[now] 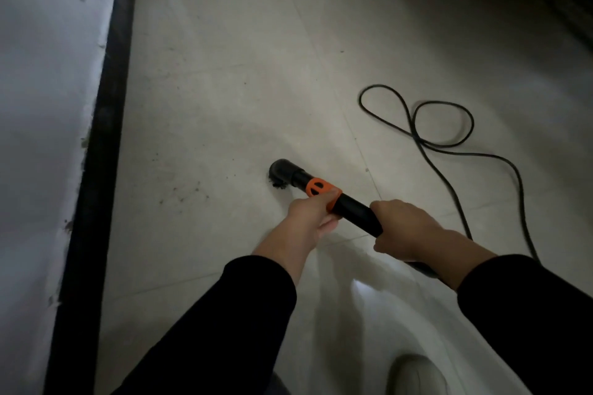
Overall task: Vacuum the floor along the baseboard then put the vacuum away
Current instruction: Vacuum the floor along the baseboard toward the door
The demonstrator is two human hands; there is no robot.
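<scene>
Both arms reach forward from the bottom of the frame in black sleeves. The left hand (309, 213), just below centre, has its fingers curled around the orange collar (319, 189) of the vacuum tube (353, 207). The right hand (406, 231), lower right of it, grips the black tube further back, its knuckles upward. The tube slants up and left to the nozzle (282, 175), which rests on the pale tiled floor (240, 58) at mid-frame, well apart from the baseboard (102, 138).

The baseboard is a dark strip that runs down the left side beneath a light wall (41, 106). Dark specks of dirt (183, 194) lie between it and the nozzle. A black cord (449, 125) loops over the floor at the right. A pale shoe (417, 375) shows at the bottom edge.

The dark marks on the collar are too blurred to read.
</scene>
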